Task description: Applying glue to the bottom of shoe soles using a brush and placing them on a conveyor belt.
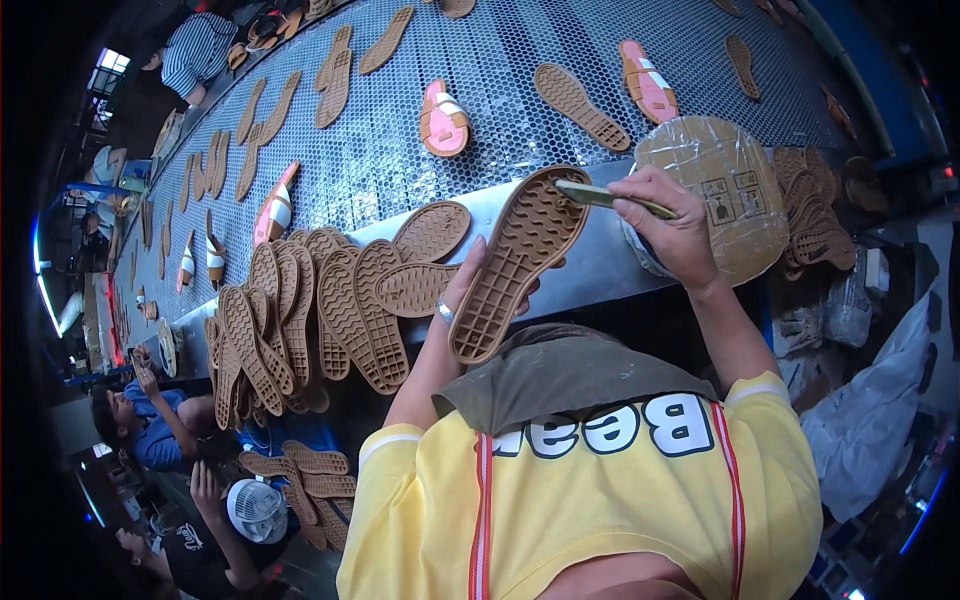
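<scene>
In my left hand (464,280) is a brown shoe sole (512,265), tilted, its wavy ribs and square grid facing up. The fingers wrap round its edges. My right hand (664,218) closes on a flat, pale green brush (590,194), whose tip lies over the wide end of that sole. Whether the bristles touch it is hard to make out. Left of my left hand, a heap of brown soles (345,305) overlaps the table's near edge. A round, tape-covered board (735,160) lies beyond my right hand.
A honeycomb-patterned conveyor (520,110) carries loose soles and pink-lined sandals (443,120). More soles (815,205) are piled at the right. At lower left are a white fan (257,510), stacked soles (310,485) and a person in blue (160,430). White plastic sheeting (870,410) hangs at right.
</scene>
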A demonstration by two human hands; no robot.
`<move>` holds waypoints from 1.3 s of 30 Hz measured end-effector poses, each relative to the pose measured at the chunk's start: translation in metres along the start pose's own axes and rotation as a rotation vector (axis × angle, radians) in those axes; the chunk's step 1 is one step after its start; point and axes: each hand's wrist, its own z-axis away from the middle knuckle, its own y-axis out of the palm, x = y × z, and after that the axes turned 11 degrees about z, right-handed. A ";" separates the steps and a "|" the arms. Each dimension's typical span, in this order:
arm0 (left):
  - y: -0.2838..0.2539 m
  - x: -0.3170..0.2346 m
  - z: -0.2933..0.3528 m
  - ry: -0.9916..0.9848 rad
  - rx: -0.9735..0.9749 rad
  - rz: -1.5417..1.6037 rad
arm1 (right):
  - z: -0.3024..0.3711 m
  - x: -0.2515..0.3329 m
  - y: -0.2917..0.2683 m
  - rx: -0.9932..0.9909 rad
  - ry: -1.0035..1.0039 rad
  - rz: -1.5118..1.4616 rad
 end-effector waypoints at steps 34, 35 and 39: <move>0.029 -0.025 -0.025 0.318 -0.044 -0.024 | -0.023 0.058 0.070 -0.135 -0.207 0.371; 0.035 -0.025 -0.033 0.432 -0.087 -0.063 | -0.019 0.059 0.074 -0.089 -0.212 0.360; 0.032 -0.034 -0.039 0.442 -0.044 -0.030 | 0.010 0.071 0.079 0.090 -0.203 0.357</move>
